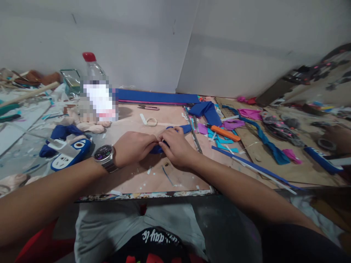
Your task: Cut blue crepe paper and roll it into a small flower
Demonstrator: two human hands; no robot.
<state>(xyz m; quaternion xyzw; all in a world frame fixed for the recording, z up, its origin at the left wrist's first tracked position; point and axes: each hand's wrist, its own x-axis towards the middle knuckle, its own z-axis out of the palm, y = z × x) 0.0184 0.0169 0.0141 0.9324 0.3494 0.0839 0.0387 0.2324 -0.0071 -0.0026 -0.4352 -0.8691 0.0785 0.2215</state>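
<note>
Both my hands meet over the middle of the work board (131, 182), fingertips close together. My left hand (135, 146), with a watch on its wrist, pinches at a blue fabric strip (157, 149). My right hand (175, 146) has its fingers bent over the same strip, thumb near the left fingertips. Part of the blue strip shows below the fingers, and more blue fabric (186, 128) extends to the right behind my right hand. Most of what lies between the fingers is hidden. Just beyond my hands lies a cream tape roll (151, 121).
Small thread snips (148, 107) lie behind the tape. An orange cutter (225, 133) rests among fabric scraps at right. At left stand a red-capped bottle (94, 69) and a blue-and-white tape dispenser (71, 155). Long blue strips (159, 97) lie along the wall.
</note>
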